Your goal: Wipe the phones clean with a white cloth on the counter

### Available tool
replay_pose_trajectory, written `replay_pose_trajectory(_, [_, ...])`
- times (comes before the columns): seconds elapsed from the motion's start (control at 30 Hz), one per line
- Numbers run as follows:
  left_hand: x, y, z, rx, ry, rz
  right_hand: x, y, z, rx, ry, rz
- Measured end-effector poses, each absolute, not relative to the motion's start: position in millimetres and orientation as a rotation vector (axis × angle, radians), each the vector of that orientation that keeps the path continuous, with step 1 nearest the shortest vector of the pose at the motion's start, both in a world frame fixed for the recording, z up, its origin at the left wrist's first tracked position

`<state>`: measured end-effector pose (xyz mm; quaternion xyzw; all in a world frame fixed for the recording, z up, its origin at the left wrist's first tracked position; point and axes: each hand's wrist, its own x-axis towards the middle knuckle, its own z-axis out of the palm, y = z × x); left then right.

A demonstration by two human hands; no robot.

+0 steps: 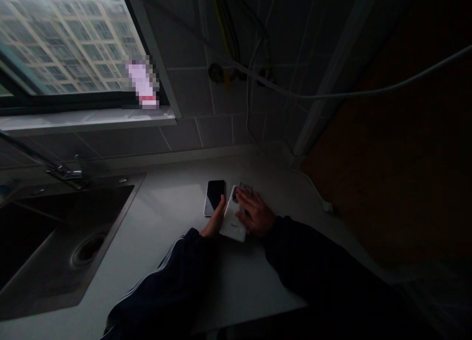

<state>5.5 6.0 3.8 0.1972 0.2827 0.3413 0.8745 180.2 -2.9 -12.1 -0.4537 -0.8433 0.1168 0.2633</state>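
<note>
Head view, dim and tilted: our right hand (256, 213) lies palm down, fingers spread across the far end of a white box (231, 227) and over a dark object (245, 188) showing beyond it; we cannot tell whether it grips. Our left hand (216, 218) stands on its edge with the fingers half curled, between the box and a black phone (214, 195), its fingertips (223, 200) at the phone's near corner; whether it holds either, we cannot tell. Box and phone lie just beside each other on a pale counter (173, 217), a striped sleeve (165, 276) running back from the left hand. Further left sit a steel sink (55, 261), its drain (87, 248) and a faucet (64, 171). Beyond rise a tiled wall (191, 133), a white cable (368, 90) and a window (66, 40).
</note>
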Motion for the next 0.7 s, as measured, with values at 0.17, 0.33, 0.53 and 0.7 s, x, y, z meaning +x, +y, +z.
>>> replay_pose_trajectory(0.17, [3,3,8,0.434,0.568,0.7,185,0,-12,-1.272,-2.113,0.294])
replay_pose_trajectory(0.33, [4,4,7,0.422,0.557,0.722,189,5,-14,-1.32,-2.06,0.247])
replay_pose_trajectory(0.53, [1,13,-5,0.378,0.637,0.78,176,-10,-13,-0.989,-2.331,0.264])
replay_pose_trajectory(0.7, [-1,21,-16,0.323,0.734,0.829,169,-20,-8,-0.827,-2.45,0.298])
